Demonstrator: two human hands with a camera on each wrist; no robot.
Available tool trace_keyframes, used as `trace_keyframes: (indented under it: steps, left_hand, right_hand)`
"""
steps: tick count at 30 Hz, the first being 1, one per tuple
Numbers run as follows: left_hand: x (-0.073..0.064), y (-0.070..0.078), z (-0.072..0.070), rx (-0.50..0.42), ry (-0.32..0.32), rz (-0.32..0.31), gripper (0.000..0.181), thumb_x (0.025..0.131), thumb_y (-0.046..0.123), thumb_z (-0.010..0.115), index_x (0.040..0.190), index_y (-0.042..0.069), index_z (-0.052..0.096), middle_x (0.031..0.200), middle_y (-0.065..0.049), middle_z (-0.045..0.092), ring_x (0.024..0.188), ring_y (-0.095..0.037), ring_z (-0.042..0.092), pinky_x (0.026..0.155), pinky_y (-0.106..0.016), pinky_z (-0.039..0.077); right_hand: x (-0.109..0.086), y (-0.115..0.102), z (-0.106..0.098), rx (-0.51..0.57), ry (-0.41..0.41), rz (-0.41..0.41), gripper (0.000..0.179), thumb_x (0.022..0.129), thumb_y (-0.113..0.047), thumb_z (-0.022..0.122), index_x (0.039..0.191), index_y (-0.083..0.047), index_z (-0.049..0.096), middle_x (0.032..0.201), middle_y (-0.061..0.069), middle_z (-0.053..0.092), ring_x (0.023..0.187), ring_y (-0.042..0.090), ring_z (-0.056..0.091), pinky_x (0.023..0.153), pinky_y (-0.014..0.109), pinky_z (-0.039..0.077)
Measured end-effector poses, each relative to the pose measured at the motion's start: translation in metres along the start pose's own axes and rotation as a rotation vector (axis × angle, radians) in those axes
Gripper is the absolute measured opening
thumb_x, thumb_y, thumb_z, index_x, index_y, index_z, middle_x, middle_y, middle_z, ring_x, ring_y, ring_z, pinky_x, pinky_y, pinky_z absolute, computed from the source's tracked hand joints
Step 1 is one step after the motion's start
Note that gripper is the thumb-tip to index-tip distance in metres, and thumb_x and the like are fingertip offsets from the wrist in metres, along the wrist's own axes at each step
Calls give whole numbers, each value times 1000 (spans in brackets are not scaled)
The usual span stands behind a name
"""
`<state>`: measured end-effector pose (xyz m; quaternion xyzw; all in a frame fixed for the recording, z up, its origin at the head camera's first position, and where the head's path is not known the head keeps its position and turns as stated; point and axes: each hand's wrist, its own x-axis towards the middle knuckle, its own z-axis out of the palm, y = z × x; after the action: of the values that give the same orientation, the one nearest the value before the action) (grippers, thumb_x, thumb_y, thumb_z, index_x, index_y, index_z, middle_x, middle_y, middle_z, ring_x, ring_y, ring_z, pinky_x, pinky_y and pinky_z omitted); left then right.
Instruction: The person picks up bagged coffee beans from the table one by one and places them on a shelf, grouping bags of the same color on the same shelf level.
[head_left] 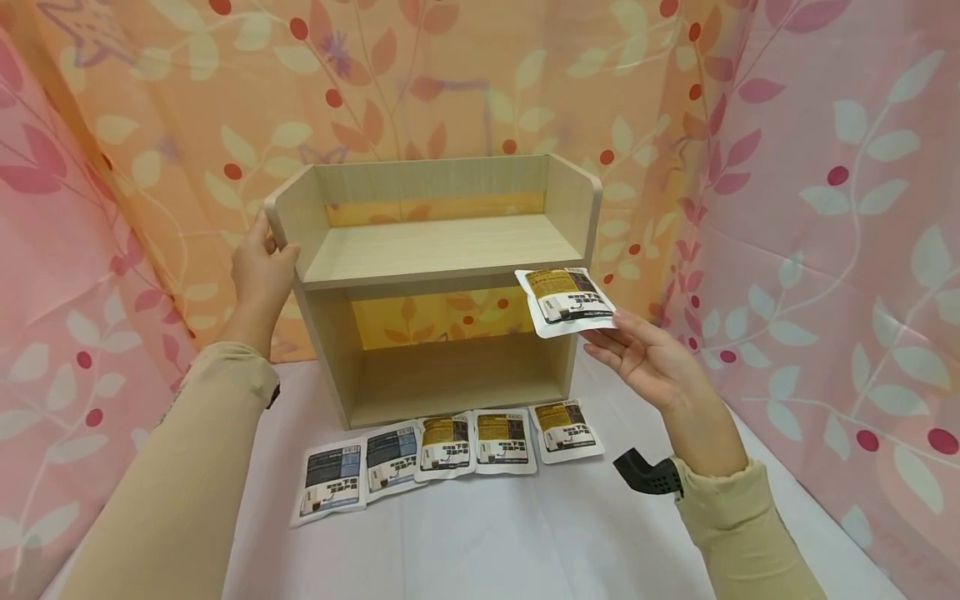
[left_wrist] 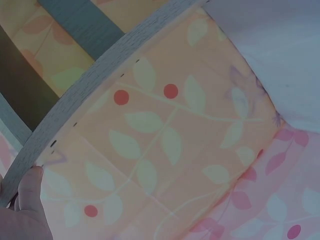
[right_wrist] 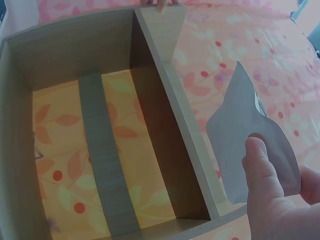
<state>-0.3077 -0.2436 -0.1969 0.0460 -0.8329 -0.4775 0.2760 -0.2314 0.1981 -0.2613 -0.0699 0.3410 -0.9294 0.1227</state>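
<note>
My right hand pinches the edge of a flat white sachet with a gold-brown label, holding it in front of the upper right part of a small wooden shelf. In the right wrist view the sachet's plain back faces the camera, with a finger against it. My left hand grips the front edge of the left side panel of the wooden shelf. In the left wrist view the same hand appears at the panel's edge, its other fingers partly hidden.
Before the shelf, several sachets lie in a row on a white cloth: blue-labelled sachets at left, gold-brown-labelled sachets at right. The shelf has a raised-sided upper board and a lower compartment. Patterned curtains surround the table.
</note>
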Motion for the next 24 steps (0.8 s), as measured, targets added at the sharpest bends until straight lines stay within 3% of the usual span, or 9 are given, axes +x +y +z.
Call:
trace_keyframes:
  steps: [12,17,24]
  left_hand:
    - [0,4,0,-17,-9,-12,66,98,8,50,156,27,23,142,-19,47,130,-25,45,101,-40,43]
    - [-1,4,0,-7,-7,-12,65,98,9,49,155,28,25,140,-19,49,129,-25,47,101,-40,43]
    - [-1,2,0,6,-1,-8,65,98,11,50,155,29,25,140,-19,49,129,-24,46,101,-39,43]
  right_hand:
    - [8,-2,5,23,-15,5,15,98,-3,51,112,1,57,103,20,67,93,32,67,80,40,56]
    - [13,-4,9,28,33,3,27,98,-2,53,124,0,47,103,18,66,93,31,67,83,41,55]
    - [20,-8,17,65,79,-6,36,96,0,54,130,-1,42,101,18,66,91,32,67,97,43,42]
